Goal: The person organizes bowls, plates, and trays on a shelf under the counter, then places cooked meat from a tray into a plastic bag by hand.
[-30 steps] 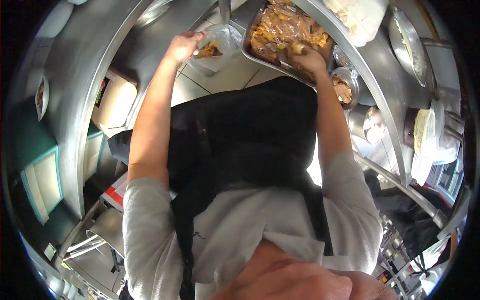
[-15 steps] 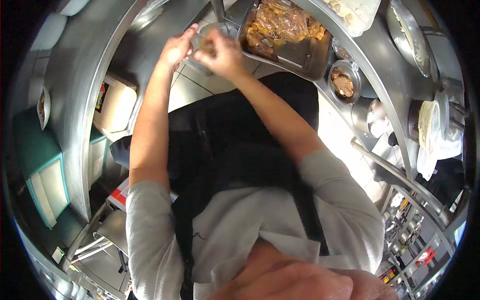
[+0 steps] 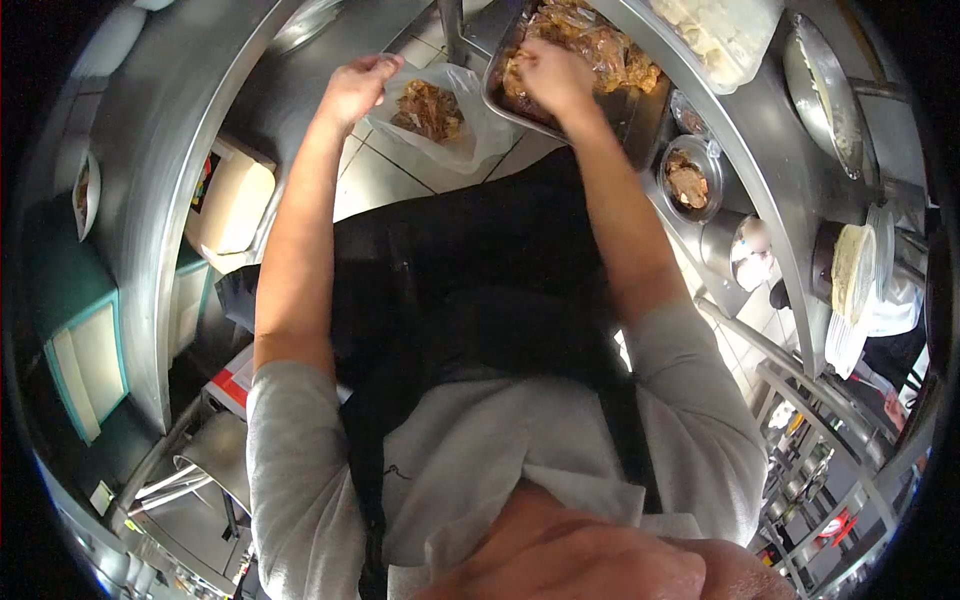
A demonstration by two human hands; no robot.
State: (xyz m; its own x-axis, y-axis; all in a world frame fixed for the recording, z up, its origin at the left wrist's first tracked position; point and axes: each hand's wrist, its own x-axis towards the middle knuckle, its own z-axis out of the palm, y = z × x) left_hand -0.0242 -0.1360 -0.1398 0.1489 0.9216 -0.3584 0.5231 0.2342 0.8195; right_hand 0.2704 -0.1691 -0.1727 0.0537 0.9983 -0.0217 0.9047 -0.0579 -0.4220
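Note:
My left hand [image 3: 360,88] is pinched closed on the edge of a clear plastic bag [image 3: 480,125], which hangs open over the tiled floor. Inside the bag lies a clump of reddish-brown, sauce-coated meat [image 3: 428,110]. My right hand [image 3: 558,78] reaches over the rim of a metal tray [image 3: 560,130]. Its fingers are curled into the marinated meat [image 3: 615,60] there; the fingertips are partly hidden. More pieces of this meat fill the far side of the tray.
Right of the tray stands a clear round container [image 3: 690,180] with meat in it. A steel shelf [image 3: 735,135] curves past on the right, carrying a plastic bag of pale food [image 3: 715,40] and a metal bowl [image 3: 820,95]. A steel counter [image 3: 270,110] runs along the left.
My right hand has moved right, from over the bag to the meat in the tray. The bag opening and the meat inside now show. My left hand has stayed nearly in place.

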